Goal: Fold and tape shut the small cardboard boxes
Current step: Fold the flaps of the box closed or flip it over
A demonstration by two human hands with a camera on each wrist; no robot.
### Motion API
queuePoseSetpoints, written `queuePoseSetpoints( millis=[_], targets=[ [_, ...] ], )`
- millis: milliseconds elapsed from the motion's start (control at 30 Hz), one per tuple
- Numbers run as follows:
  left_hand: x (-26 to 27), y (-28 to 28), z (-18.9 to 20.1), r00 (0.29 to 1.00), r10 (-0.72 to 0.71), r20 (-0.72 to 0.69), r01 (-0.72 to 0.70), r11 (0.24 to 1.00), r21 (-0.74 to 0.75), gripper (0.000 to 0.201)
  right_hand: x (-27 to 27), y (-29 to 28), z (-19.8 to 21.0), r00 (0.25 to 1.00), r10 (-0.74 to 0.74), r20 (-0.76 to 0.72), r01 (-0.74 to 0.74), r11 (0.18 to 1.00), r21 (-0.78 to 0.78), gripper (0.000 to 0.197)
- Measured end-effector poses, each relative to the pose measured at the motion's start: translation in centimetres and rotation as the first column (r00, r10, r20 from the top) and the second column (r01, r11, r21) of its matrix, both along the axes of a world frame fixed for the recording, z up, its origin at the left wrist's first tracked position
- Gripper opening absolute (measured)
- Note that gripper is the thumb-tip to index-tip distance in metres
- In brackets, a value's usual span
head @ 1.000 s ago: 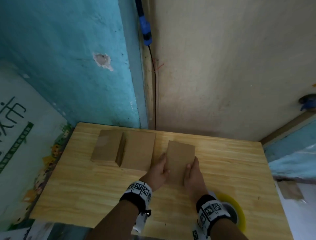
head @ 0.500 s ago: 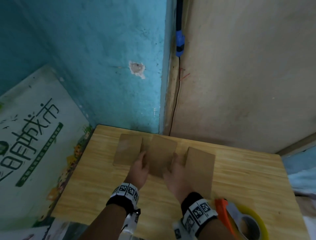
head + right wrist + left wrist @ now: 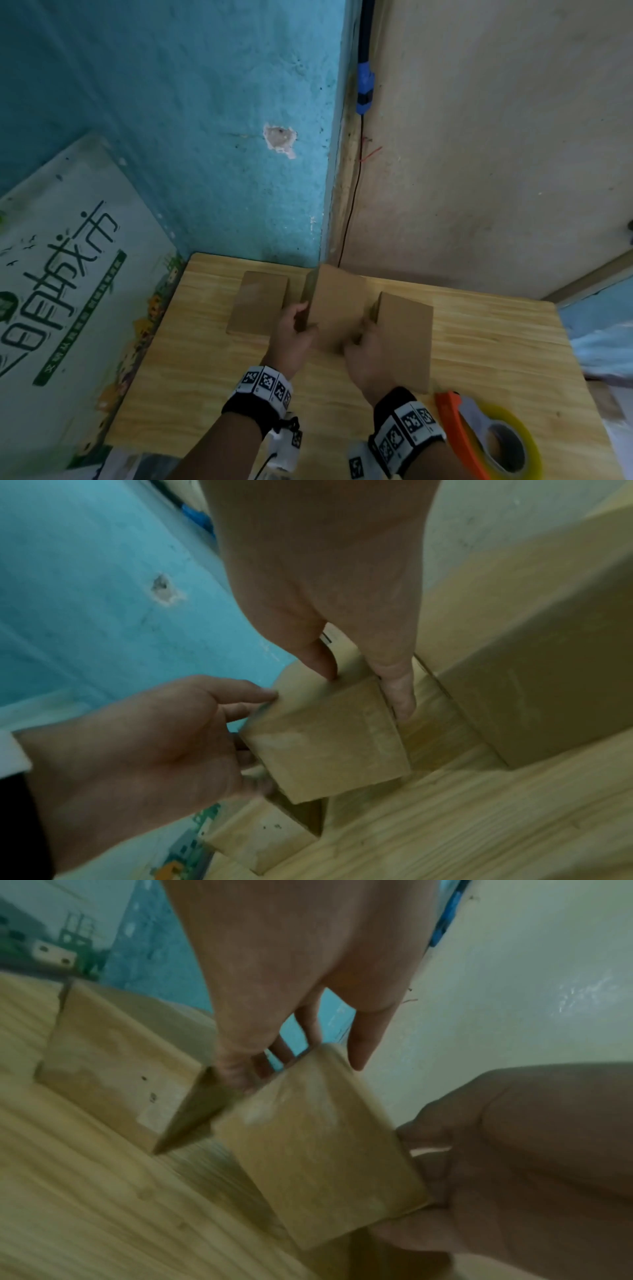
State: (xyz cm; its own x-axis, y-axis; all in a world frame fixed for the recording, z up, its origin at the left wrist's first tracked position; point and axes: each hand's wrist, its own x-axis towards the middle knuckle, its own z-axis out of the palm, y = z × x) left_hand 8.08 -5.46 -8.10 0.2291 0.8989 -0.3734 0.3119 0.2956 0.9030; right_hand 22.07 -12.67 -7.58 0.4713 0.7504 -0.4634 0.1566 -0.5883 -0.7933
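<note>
Your left hand [image 3: 291, 337] and right hand [image 3: 368, 353] share one grip on the middle box [image 3: 337, 305], a small plain brown cardboard block with flat matte faces and crisp edges. It sits between your palms, lifted and tilted off the counter [image 3: 191, 359], near the far edge. Your left thumb lies on the box's top face while the other fingers curl down its shaded left side. Your right thumb presses the top near the close corner and the right fingers [image 3: 397, 693] reach down the right side. In the wrist views, the box's near end face shows a paler, slightly glossy band across it; whether that is tape you cannot tell from the blur.

The counter is pale wood with long straight grain running side to side, smooth and lightly shiny. A second box [image 3: 258, 303] of the same cardboard lies flat towards the far left corner, just beside your left hand, its top smooth and closed. A third box [image 3: 404, 339], a longer block, lies just right of your right hand, running back from the near edge.

At the near right corner rests a tape dispenser [image 3: 479, 442] with an orange plastic handle and a translucent yellowish roll of tape on a grey core.
</note>
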Motion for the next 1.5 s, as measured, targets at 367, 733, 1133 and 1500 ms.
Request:
queuePoseSetpoints(
  millis=[367, 733, 1133, 1500],
  targets=[
    [0.4, -1.8, -0.5, 0.991, -0.131, -0.042, 0.134, 0.986, 0.095, 0.051, 0.7, -0.5, 1.1, 0.981, -0.119, -0.152, 0.122, 0.993, 0.01, 0.073],
    [1.0, -2.6, -3.7, 0.968, -0.242, -0.074, 0.228, 0.961, -0.156, 0.042, 0.3, -0.5, 0.1, 0.993, 0.104, 0.064, -0.084, 0.963, -0.255, 0.064],
    [-5.2, 2.0, 1.3, 0.983, 0.08, -0.167, -0.041, 0.974, 0.223, 0.057, -4.8, 1.7, 3.8, 0.937, 0.112, 0.33, -0.134, 0.99, 0.043, 0.07],
    [-12.2, 3.1, -4.6, 0.991, 0.119, -0.057, -0.119, 0.993, -0.001, 0.025, -9.7, 5.3, 1.6, 0.941, 0.225, -0.254, -0.245, 0.968, -0.049, 0.024]
  ],
)
